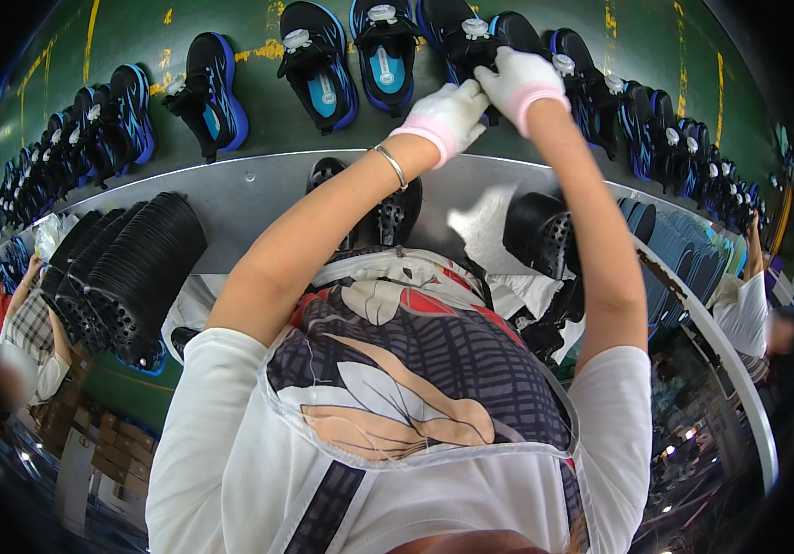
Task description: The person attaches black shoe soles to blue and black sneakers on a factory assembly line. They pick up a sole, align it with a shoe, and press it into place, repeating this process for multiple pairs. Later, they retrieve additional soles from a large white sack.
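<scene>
Both my hands wear white gloves with pink cuffs and reach to the green belt. My right hand (523, 81) bends its fingers down over a black-and-blue shoe (455, 32) with a white dial on its tongue. Beside it my left hand (451, 113) is closed at the heel end of the same shoe, its fingertips meeting the right hand. The heel and whatever the fingertips pinch are hidden by the gloves. Another black shoe (519, 32) lies just right of it, partly behind my right hand. To the left stands a shoe (385, 69) showing a bright blue insole.
Rows of similar shoes (125, 115) line the green belt (258, 102) on both sides. A grey metal ledge (263, 180) runs before me, with stacked black perforated insoles (143, 268), a black pair (397, 212) and white paper (487, 226). Other people (37, 342) work at both sides.
</scene>
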Tool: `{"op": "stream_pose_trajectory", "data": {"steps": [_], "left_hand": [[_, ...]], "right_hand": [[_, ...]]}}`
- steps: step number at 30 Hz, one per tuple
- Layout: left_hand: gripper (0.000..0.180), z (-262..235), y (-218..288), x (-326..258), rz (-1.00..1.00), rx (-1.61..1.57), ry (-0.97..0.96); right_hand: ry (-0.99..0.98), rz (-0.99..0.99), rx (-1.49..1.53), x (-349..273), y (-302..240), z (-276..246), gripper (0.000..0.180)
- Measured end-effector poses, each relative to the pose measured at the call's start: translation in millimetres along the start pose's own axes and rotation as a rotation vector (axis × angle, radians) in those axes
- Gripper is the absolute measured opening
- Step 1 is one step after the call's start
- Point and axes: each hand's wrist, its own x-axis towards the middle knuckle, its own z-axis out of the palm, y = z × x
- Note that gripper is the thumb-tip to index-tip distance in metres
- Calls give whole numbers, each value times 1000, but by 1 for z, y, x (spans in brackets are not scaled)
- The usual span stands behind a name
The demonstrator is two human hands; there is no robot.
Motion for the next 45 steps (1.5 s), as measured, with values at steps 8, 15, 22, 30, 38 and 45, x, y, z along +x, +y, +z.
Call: {"op": "stream_pose_trajectory", "data": {"steps": [8,15,22,30,38,45], "left_hand": [[36,13,-23,35,-307,-187,-340],[26,19,-33,41,-315,-153,-354],[32,0,-18,28,-306,-73,-318],[18,-47,-40,-72,189,-66,203],[28,-55,-68,-164,-349,-508,322],[29,-43,-77,-184,-406,-536,228]], "right_hand": [[-7,83,77,40,-27,33,38],[-8,6,83,50,-26,38,33],[48,-43,87,36,-25,35,38],[501,-222,519,-90,-58,60,26],[12,-576,187,-157,-124,117,55],[18,-699,99,-150,-130,115,42]]}}
